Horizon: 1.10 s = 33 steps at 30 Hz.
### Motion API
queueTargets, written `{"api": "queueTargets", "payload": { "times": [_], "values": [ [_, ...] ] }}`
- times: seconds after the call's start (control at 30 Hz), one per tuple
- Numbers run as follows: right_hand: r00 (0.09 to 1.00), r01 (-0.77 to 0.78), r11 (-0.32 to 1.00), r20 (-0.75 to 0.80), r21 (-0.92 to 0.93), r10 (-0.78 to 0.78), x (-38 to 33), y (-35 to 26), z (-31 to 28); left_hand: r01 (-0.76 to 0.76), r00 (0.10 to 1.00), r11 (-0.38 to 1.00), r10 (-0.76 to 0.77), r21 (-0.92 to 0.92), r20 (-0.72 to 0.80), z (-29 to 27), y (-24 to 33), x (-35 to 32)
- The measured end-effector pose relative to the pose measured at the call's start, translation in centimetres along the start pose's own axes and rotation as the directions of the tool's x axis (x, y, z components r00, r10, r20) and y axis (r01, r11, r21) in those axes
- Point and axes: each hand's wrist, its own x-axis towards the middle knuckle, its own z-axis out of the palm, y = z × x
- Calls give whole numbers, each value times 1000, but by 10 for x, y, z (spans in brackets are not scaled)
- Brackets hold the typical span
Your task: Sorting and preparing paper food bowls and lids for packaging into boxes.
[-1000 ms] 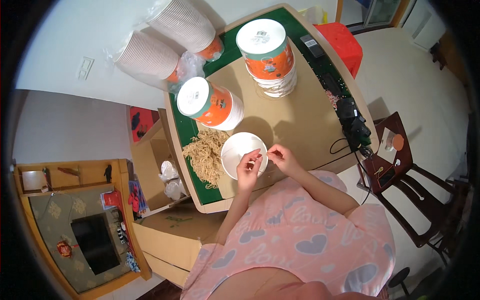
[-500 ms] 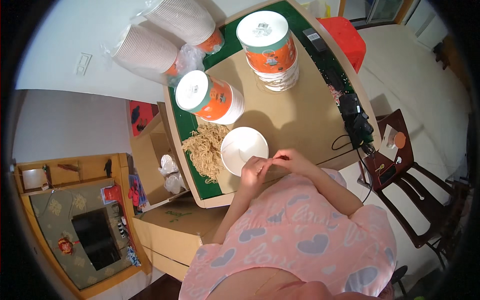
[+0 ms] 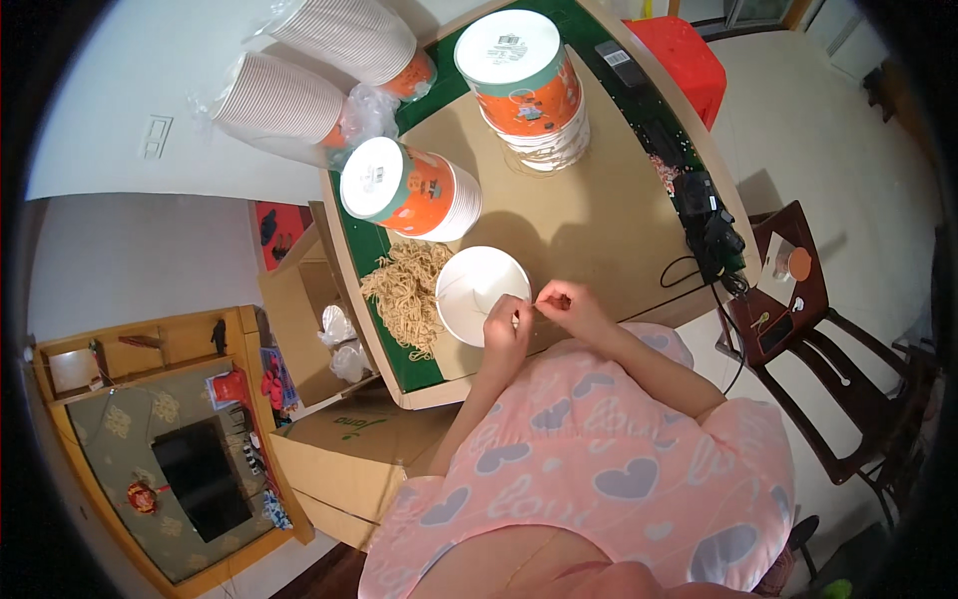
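Note:
My left hand (image 3: 506, 325) is closed at the near right rim of a white paper bucket (image 3: 461, 317), whose open mouth faces up. Just right of it, my right hand (image 3: 576, 307) pinches thumb against fingers. A thin tan string seems to run between the two sets of fingertips, though it is barely visible. Left of the bucket lies a tangled heap of tan strings (image 3: 407, 297). Behind it, an orange and green stack of paper buckets (image 3: 424, 200) leans with its base toward me. A taller stack (image 3: 529, 105) stands farther back, with string looped around its lower rims.
Plastic-wrapped bucket stacks (image 3: 284, 100) rest at the table's far left corner. Black devices and cables (image 3: 711, 225) line the right edge. A red stool (image 3: 684, 70) is beyond the table, a dark wooden chair (image 3: 788, 290) to the right. Cardboard boxes (image 3: 344, 464) stand at lower left.
My hands have drawn slightly apart, the left turning more upright by the bucket rim. The view has shifted a little; the buckets and string heap stay in place on the table.

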Motion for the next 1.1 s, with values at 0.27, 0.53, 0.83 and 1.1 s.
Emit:
{"api": "queueTargets", "payload": {
  "times": [0.27, 0.53, 0.83, 1.1],
  "values": [
    [987, 35, 999, -160, 26, -30, 19, 22, 6, 112, 994, 994, -112, 17, -12, 14, -33, 10],
    [948, 243, 969, -204, -31, -245, 20, 20, 19, 198, 980, 958, -189, -205, 62, -4, -28, 6],
    [939, 249, 968, -235, -42, -251, 17, 19, 17, 170, 985, 954, -158, -247, 69, 1, -25, 8],
    [962, 159, 985, -216, -68, -170, 17, 29, 5, 199, 975, 948, -168, -247, 142, 10, -30, 9]
  ]
}}
